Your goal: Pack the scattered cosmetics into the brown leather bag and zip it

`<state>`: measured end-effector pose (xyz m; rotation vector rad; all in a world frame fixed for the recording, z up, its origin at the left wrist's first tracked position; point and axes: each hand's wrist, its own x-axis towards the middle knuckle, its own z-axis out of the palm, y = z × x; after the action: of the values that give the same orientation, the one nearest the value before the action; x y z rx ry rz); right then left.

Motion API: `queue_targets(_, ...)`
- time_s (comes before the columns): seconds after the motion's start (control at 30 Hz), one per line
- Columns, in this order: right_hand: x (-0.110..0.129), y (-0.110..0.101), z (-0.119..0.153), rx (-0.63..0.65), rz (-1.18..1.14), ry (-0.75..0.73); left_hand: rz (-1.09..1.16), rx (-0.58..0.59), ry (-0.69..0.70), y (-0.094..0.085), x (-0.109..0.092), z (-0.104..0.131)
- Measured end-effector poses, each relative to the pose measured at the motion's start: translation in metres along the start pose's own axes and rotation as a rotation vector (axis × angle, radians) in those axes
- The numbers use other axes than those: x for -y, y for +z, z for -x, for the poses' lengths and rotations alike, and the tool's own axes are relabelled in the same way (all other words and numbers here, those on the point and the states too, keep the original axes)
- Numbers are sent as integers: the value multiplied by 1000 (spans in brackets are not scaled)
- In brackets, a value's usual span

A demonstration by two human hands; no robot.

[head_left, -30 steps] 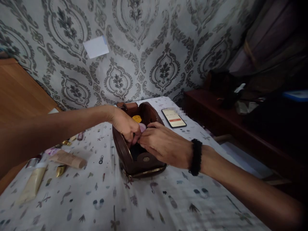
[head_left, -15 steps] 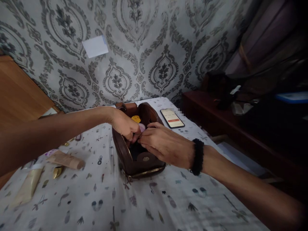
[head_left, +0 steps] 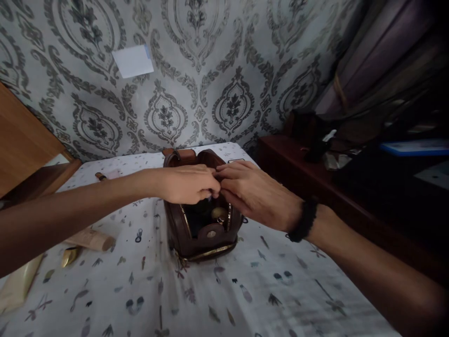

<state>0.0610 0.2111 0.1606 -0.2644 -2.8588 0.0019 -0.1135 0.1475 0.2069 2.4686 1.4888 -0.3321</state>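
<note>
bag (head_left: 189,244): smooth lthr-look | zip (head_left: 214,252): shiny mtl | sheet (head_left: 189,316): matt cloth | gold pc (head_left: 69,256): glossy | panel (head_left: 24,135): wood

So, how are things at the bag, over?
Left hand, right hand close together over open bag. Grip: can't tell. Hands partly hide its inside.

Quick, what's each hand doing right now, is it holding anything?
Left hand: fingers curled over the open brown bag; can't tell if it's holding something.
Right hand: fingers bent, close to the left's; can't tell either.
</note>
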Motion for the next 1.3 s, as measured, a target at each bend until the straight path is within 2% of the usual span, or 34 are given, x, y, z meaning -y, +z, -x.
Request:
queue_targets(0.13,0,4,5,-43,39,15,-112,18,15,8,-3,-11)
queue_targets(0.33,0,14,13,-272,69,-3,-180,59,80,19,-6,-21)
queue_targets(0.5,1,23,15,-373,24,-5,-129,112,85,28,-12,-31)
queue_targets(0.73,-1,26,15,-378,-37,-8,-72,195,58,30,-12,-37)
queue_targets(0.93,-1,28,15,-378,-34,-15,-30,151,86,33,-7,-37)
queue_targets(1.3,0,27,14,-384,-32,-16,-78,187,67,28,-8,-35)
